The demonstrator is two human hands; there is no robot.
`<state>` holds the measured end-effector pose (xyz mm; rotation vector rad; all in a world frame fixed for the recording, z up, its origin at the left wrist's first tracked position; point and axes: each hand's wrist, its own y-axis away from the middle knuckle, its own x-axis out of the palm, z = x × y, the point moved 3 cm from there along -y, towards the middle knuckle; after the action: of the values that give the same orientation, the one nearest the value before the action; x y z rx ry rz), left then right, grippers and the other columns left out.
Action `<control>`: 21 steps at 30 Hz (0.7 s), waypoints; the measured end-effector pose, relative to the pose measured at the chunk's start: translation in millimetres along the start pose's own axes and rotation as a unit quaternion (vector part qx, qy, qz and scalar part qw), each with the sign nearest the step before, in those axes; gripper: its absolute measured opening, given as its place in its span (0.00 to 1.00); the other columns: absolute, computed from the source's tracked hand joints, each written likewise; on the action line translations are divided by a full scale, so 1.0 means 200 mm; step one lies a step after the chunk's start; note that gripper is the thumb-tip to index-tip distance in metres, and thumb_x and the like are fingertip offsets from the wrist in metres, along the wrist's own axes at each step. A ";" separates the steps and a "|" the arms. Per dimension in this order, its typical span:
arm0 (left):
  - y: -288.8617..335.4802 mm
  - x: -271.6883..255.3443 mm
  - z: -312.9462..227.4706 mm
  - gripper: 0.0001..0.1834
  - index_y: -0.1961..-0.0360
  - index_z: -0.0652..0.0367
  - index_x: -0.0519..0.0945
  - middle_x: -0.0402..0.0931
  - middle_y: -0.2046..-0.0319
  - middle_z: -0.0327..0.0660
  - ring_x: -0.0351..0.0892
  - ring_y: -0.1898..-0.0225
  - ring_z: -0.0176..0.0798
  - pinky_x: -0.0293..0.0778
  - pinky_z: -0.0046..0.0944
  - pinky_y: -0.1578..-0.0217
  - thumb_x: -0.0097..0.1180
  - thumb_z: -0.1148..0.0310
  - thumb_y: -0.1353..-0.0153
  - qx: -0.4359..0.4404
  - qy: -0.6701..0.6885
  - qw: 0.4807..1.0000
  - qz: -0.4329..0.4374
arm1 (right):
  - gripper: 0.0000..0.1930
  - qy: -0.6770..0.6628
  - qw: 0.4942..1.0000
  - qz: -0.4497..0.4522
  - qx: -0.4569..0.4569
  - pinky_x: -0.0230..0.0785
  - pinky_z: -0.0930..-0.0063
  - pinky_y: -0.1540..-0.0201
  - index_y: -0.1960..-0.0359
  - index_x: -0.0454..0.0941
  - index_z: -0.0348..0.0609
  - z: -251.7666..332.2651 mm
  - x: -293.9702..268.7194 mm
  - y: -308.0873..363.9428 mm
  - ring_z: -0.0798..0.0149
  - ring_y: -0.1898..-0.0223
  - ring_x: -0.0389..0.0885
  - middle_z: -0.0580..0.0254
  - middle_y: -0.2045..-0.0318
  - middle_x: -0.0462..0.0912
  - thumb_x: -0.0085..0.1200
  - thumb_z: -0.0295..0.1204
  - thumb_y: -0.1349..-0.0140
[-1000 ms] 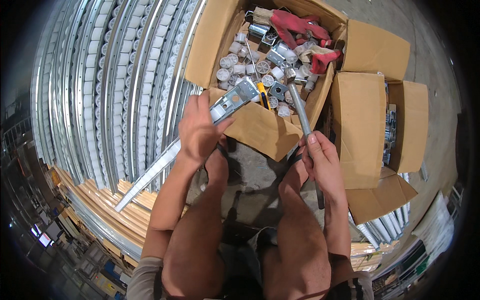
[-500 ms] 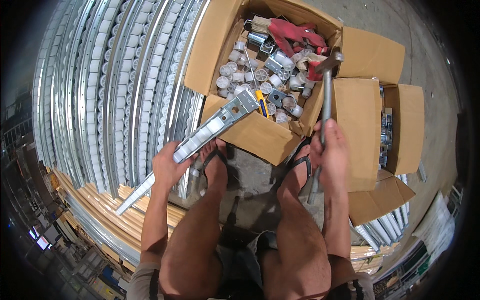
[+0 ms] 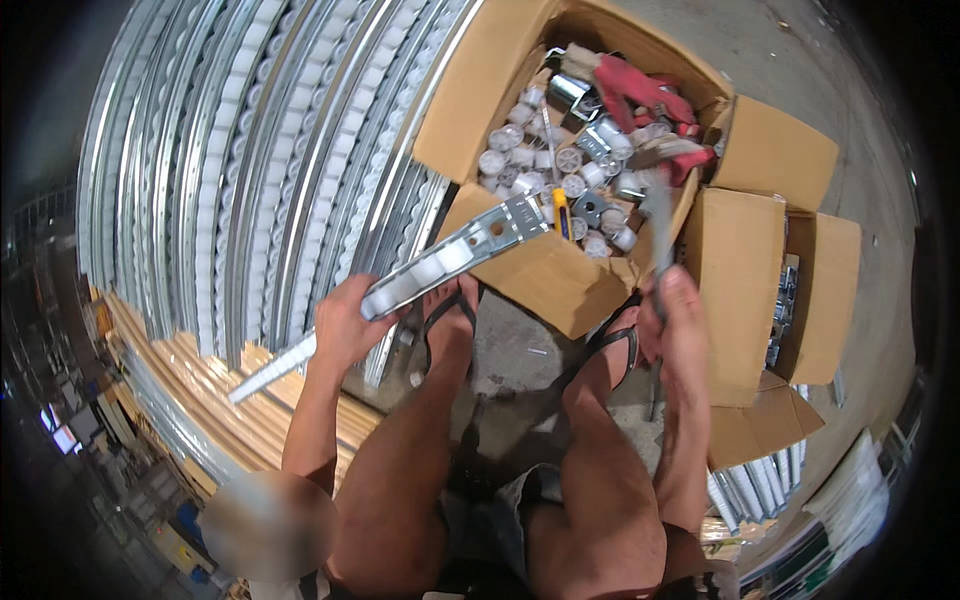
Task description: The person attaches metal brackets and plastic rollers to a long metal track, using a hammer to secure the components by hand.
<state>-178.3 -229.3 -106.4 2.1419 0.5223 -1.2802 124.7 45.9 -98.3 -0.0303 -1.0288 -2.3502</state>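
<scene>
My left hand (image 3: 346, 322) is closed around a metal roller track (image 3: 432, 270) fitted with white rollers. The track slants up to the right, and its bracketed end rests over the near flap of an open cardboard box (image 3: 550, 288). In my right hand (image 3: 682, 322) is the handle of a hammer (image 3: 660, 235), held upright beside the box's right side; its head is blurred by motion. Loose white rollers (image 3: 520, 160) and metal brackets fill the box. A yellow utility knife (image 3: 562, 213) lies among them near the track's end, and red gloves (image 3: 645, 95) lie at the back.
Long roller tracks (image 3: 270, 180) stand in rows at the left, above wrapped tan tubes (image 3: 190, 385). A second open carton (image 3: 735, 300) with metal parts sits at the right, with more tracks (image 3: 755, 485) below it. My sandalled feet (image 3: 450, 320) are between the boxes and me.
The boxes and tracks have shifted right and slightly down in view. My right hand and the hammer have moved a little; the hammer head now blurs. Both hands keep their holds.
</scene>
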 end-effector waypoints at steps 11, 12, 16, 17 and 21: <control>-0.01 0.00 -0.03 0.25 0.58 0.59 0.81 0.83 0.67 0.50 0.84 0.64 0.56 0.78 0.47 0.63 0.78 0.60 0.55 0.001 0.007 1.000 0.013 | 0.19 0.274 0.960 0.047 -0.017 0.60 0.78 0.77 0.67 0.73 0.46 -0.14 0.08 -0.02 0.75 0.81 0.67 0.74 0.84 0.67 0.44 0.47 0.22; -0.01 -0.01 -0.02 0.25 0.58 0.59 0.81 0.83 0.67 0.50 0.84 0.64 0.56 0.78 0.47 0.63 0.78 0.60 0.55 -0.001 0.007 1.000 0.008 | 0.19 0.301 0.945 0.125 0.022 0.60 0.78 0.77 0.67 0.73 0.46 -0.16 0.07 -0.02 0.75 0.80 0.68 0.74 0.84 0.67 0.44 0.47 0.22; -0.03 -0.01 -0.01 0.24 0.60 0.58 0.80 0.82 0.68 0.49 0.83 0.66 0.56 0.77 0.51 0.67 0.77 0.60 0.54 0.026 0.020 0.999 -0.032 | 0.18 -0.046 0.998 -0.036 -0.018 0.51 0.80 0.86 0.65 0.72 0.45 -0.07 0.05 -0.03 0.79 0.85 0.61 0.75 0.85 0.65 0.45 0.45 0.22; -0.03 -0.02 -0.04 0.24 0.59 0.58 0.80 0.82 0.68 0.49 0.83 0.66 0.57 0.77 0.51 0.67 0.77 0.60 0.54 0.017 0.028 0.999 -0.020 | 0.18 0.138 0.989 -0.046 -0.005 0.52 0.80 0.85 0.65 0.72 0.45 -0.10 0.06 -0.02 0.80 0.85 0.61 0.75 0.84 0.65 0.45 0.45 0.22; -0.01 0.00 -0.01 0.23 0.59 0.57 0.80 0.82 0.67 0.48 0.82 0.65 0.58 0.76 0.51 0.65 0.76 0.60 0.54 -0.005 0.028 1.000 -0.002 | 0.18 0.161 0.986 0.048 0.000 0.57 0.77 0.80 0.66 0.73 0.43 -0.11 0.05 -0.06 0.77 0.82 0.63 0.74 0.83 0.65 0.45 0.43 0.22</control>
<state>-176.8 -226.2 -106.6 2.1742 0.5562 -1.2195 114.5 31.8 -119.9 0.2841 -0.8491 -2.1762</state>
